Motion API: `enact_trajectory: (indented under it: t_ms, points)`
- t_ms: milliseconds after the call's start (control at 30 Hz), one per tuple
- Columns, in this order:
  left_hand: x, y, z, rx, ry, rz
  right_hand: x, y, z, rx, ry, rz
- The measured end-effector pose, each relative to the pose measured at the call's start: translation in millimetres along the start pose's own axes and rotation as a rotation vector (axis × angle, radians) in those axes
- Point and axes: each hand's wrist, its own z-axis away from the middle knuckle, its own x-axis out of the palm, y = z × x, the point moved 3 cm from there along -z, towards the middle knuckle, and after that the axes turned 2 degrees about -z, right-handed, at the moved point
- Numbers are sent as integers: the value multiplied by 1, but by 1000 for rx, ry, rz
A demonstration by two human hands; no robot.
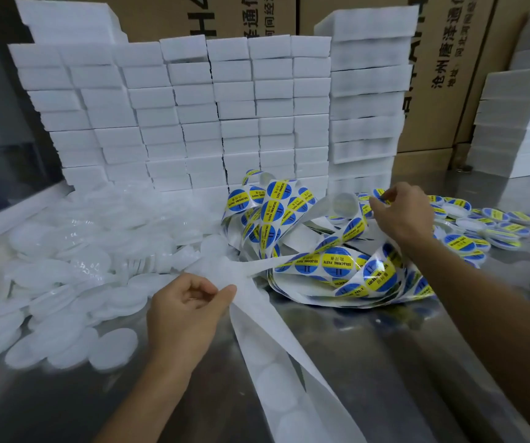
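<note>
The left hand (187, 311) pinches the bare white backing strip (267, 340), which trails down across the steel desk (369, 340). The right hand (401, 215) hovers over the tangled sticker strip (337, 263). Its fingers (392, 196) seem to pinch one blue-and-yellow sticker (378, 192), near the labelled lids (493, 215).

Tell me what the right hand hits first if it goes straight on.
Probably the clear lid just beyond the right hand; behind that, the white foam stack. Depth is unclear.
</note>
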Motion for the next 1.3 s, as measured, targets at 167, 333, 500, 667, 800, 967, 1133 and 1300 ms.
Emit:
enact_trajectory:
  t_ms: [167, 333, 500, 667, 800, 967, 1133, 1300]
  points:
    - [1, -2, 0, -75, -32, 141, 20, 6, -13, 25, -242, 201]
    - [1, -2, 1, -110, -61, 203, 20, -3, -11, 48, -355, 233]
    - [3, -1, 0, -217, -99, 309, -1, -36, 15, -155, -71, 113]
    - [0, 1, 0, -341, -116, 529, -19, -80, 67, -376, 139, -140]
    - [-1, -2, -2, -420, -118, 652, -31, -110, 110, -489, 202, -281]
    - [3, 5, -1, -518, -257, 856, -5, -133, 166, -455, -465, -471]
    - [3, 10, 4, -549, -392, 829, 18, -127, 189, -304, -807, -554]
    - [9, 8, 7, -477, -411, 588, 20, -127, 198, -260, -745, -721]
